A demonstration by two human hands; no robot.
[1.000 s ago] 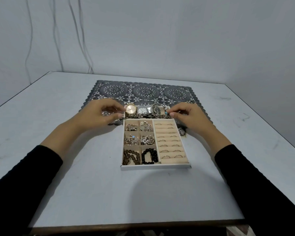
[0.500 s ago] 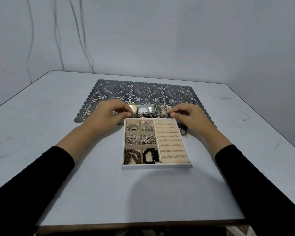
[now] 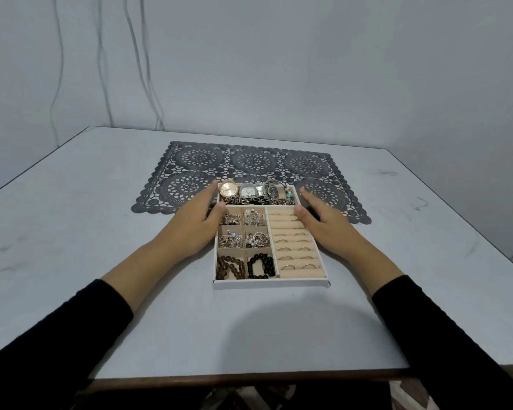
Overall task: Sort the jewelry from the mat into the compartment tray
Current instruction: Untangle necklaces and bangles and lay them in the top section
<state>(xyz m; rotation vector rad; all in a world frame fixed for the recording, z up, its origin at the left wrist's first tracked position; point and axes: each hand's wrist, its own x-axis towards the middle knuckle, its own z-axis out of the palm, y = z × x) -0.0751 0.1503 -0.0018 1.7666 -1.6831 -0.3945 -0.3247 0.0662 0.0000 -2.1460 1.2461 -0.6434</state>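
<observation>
Cool, even, rather dim light. A soft round shadow (image 3: 279,329) falls on the table (image 3: 71,232) at 6 o'clock. Table edges bow at 3 and 9 o'clock; the centre is sharp.

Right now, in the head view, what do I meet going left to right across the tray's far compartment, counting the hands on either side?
left hand → gold-toned watch → silver watch with white dial → dark-dial watch → beaded bracelet with turquoise beads → right hand
</observation>
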